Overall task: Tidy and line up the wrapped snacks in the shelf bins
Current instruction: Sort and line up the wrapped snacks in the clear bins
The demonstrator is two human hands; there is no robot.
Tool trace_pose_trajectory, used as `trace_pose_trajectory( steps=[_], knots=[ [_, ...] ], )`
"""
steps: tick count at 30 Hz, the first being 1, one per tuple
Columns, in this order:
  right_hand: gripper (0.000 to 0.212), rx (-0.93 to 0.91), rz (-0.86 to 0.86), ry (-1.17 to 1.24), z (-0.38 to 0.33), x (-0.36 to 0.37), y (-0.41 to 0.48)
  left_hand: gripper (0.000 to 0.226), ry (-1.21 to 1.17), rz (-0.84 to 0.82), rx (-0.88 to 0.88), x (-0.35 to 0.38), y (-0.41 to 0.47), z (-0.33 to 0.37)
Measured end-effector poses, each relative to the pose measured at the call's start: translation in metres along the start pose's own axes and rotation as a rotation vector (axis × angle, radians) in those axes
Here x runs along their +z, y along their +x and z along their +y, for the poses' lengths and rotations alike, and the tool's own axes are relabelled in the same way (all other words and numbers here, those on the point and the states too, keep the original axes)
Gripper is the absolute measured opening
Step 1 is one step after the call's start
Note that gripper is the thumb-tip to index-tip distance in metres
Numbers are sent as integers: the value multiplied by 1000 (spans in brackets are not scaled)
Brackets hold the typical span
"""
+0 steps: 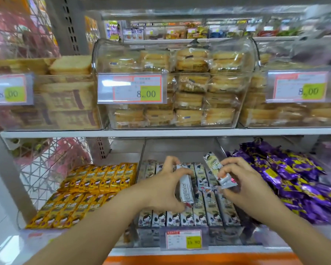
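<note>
Left hand pinches bar (right hand likewise).

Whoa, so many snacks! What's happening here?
A person is tidying the middle bin of grey snack bars. Their left grip holds one bar, white side up; their right grip pinches another bar, tilted above the rows. The front row already sits lined up. Yellow packs lie in neat rows to the left; purple packs are heaped to the right.
</note>
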State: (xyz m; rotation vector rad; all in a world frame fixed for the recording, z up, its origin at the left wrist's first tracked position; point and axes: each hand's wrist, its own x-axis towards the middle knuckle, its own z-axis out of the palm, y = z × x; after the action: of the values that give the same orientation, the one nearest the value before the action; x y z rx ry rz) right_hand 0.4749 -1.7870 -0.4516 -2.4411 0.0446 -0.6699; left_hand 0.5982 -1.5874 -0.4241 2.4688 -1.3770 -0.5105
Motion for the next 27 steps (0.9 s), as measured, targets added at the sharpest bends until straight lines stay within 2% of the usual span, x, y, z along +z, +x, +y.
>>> trace_pose_trajectory(
  steps=[2,4,6,9,11,14,16,19,23,27],
  knots=[
    [46,-3,46,-145,3,-9,6,87,-32,-3,-16,-1,9,1],
    [28,93,27,-290,1,-18,14,88,-50,-16,-44,-4,14,-1],
    [21,137,-14,-389,3,-22,24,89,-23,-47,-55,-6,17,-5],
    [32,96,-53,-288,6,-21,32,86,82,-156,-89,-5,19,-13],
    [37,84,-45,-176,8,-18,31,81,152,-161,-116,-5,19,-14],
    [28,39,-42,-57,3,-19,27,70,156,79,-35,-9,27,-3],
    [30,14,-93,-15,-4,-22,27,65,11,256,97,-11,37,10],
    [41,31,-81,40,-6,-23,29,53,-210,256,193,-11,55,29],
    [38,152,83,29,9,-23,26,49,-291,226,140,-5,81,39],
    [33,42,183,-66,25,-22,17,60,-211,208,-14,1,111,39]
  ],
)
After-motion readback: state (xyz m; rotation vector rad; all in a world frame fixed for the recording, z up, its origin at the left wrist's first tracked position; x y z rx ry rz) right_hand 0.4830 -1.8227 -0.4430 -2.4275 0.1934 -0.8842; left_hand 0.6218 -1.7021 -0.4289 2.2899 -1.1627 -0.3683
